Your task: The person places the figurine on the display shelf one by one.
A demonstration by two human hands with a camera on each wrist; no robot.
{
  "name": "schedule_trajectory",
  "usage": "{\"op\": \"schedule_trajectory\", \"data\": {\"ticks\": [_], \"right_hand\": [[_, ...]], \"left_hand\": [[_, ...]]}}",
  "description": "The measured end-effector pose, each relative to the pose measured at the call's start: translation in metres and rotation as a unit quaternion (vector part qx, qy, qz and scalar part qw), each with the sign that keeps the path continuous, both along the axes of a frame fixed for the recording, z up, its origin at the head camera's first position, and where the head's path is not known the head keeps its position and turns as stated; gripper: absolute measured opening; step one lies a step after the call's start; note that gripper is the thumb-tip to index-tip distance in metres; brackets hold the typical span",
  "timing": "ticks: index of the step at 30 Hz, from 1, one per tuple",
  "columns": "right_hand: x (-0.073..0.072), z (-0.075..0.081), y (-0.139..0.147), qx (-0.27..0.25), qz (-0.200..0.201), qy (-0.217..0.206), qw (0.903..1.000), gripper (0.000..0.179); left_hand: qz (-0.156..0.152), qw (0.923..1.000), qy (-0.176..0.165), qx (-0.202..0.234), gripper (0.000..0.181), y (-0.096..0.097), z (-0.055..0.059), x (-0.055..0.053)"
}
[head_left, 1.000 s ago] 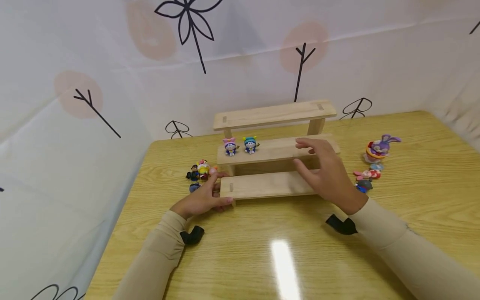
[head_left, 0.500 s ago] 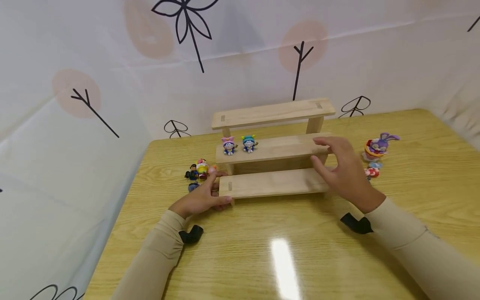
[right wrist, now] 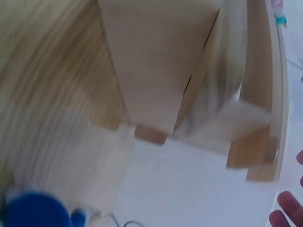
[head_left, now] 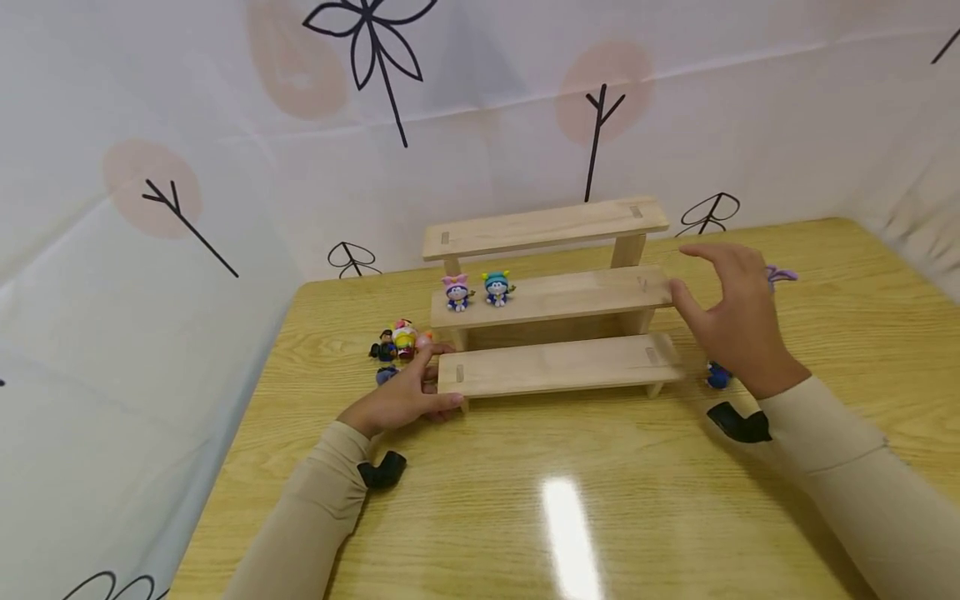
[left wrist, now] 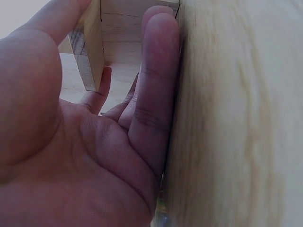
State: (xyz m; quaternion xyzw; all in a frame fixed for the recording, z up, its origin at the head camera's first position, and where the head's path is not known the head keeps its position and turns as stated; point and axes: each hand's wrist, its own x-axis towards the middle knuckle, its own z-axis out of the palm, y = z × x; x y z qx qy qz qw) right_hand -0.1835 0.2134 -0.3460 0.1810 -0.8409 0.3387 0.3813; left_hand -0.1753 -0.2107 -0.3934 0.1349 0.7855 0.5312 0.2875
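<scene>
A three-tier wooden display stand [head_left: 555, 365] sits on the table. My left hand [head_left: 405, 392] grips the left end of its lowest board, thumb at the front edge and fingers reaching round the end. The left wrist view shows fingers [left wrist: 154, 85] against the wood. My right hand [head_left: 735, 321] hovers just right of the stand, thumb and fingers apart, holding nothing. On the middle board's left part stand a pink-hatted figurine [head_left: 457, 294] and a teal-hatted figurine [head_left: 497, 288]. A dark blue figurine [head_left: 717, 376] lies below the right hand, its neighbours mostly hidden.
Beside the left hand lie several small figurines, among them a yellow one [head_left: 405, 340], a black-clad one [head_left: 386, 346] and a blue one [head_left: 387, 375]. Purple rabbit ears [head_left: 783, 274] show behind the right hand. A patterned cloth [head_left: 487, 158] hangs behind the table [head_left: 480, 500].
My right hand has moved rightward from over the boards to beyond the stand's right end, now covering most of the figurines there. The left hand keeps its place.
</scene>
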Motion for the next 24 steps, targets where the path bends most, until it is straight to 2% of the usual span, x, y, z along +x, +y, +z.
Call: {"op": "schedule_trajectory", "data": {"ticks": [5,9,16,21,24], "right_hand": [[-0.009,0.0,0.018,-0.004,-0.042,0.005,0.9991,0.04],[-0.013,0.002,0.034,-0.004,-0.067,-0.027,0.9974,0.044],[-0.012,0.0,0.062,-0.023,-0.08,-0.137,0.987,0.055],[-0.014,-0.003,0.079,-0.03,-0.083,-0.216,0.9725,0.066],[-0.015,-0.004,0.087,-0.046,-0.075,-0.265,0.9603,0.074]], "left_hand": [[0.001,1.0,0.002,0.002,0.079,0.0,0.001,0.0],[0.0,1.0,0.003,0.003,0.078,0.001,0.001,0.0],[-0.002,1.0,0.005,0.005,0.077,0.002,0.002,0.0],[-0.003,0.9999,0.008,0.007,0.079,0.001,0.003,0.001],[-0.004,0.9999,0.01,0.007,0.079,0.001,0.002,0.001]]}}
